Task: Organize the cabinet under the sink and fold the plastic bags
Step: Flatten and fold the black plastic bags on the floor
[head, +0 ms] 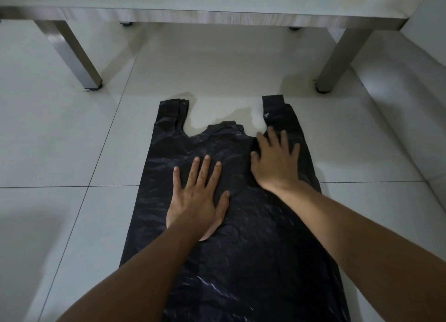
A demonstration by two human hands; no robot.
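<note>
A large black plastic bag lies spread flat on the white tiled floor, its two handles pointing away from me. My left hand presses flat on the bag's middle with straight, spread fingers. My right hand lies flat on the bag's upper right part, just below the right handle, fingers spread. The left handle lies free on the floor. Neither hand grips anything.
A low white table with grey square legs stands just beyond the bag; one leg is at left, another at right. A wall rises at the far right. Tiled floor surrounds the bag.
</note>
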